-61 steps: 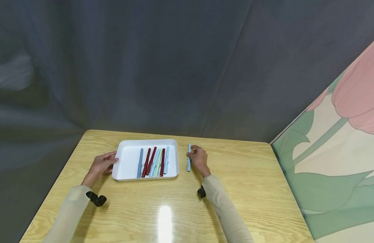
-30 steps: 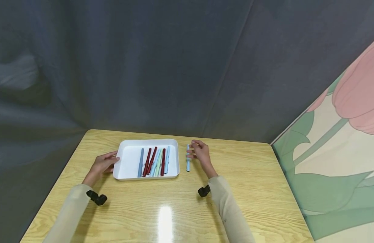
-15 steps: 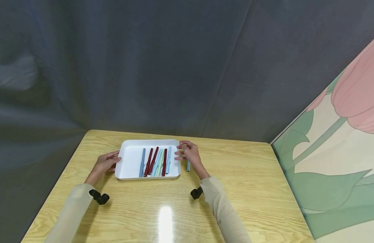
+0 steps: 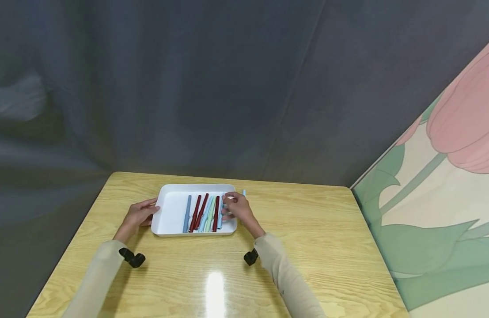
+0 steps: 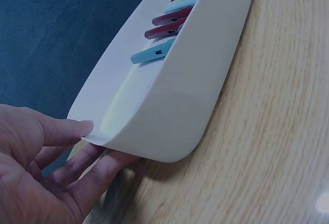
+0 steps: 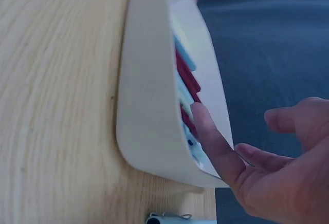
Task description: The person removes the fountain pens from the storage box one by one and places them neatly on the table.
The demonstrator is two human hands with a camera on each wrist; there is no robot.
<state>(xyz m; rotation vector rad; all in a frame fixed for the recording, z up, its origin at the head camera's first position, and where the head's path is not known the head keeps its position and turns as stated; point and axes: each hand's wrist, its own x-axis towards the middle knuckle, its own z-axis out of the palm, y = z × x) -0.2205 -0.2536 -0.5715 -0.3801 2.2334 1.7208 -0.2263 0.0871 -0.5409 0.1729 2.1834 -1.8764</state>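
My left hand (image 4: 136,216) pinches the left end of a white tray (image 4: 169,212), thumb over the rim and fingers beneath its outer side in the left wrist view. Several capped pens lie side by side in the tray: a grey-blue pen (image 4: 187,214), dark red pens (image 4: 216,215), light blue ones and a pale green pen (image 4: 209,216). My right hand (image 4: 238,208) is over the tray's right end, thumb and fingers apart, fingers overlapping the rightmost light blue pen (image 4: 220,221). Another light blue pen (image 6: 187,221) lies on the table right of the tray, mostly hidden by the hand in the head view.
The tray stands near the back of a wooden table (image 4: 180,274). A dark curtain (image 4: 228,88) hangs behind it, and a flower-patterned cloth (image 4: 427,198) borders the right side. Black wrist cameras (image 4: 132,258) sit on both sleeves.
My right hand has let go of the light blue pen on the table and moved left over the tray's right end. The left hand keeps its hold on the rim; the tray has shifted slightly right.
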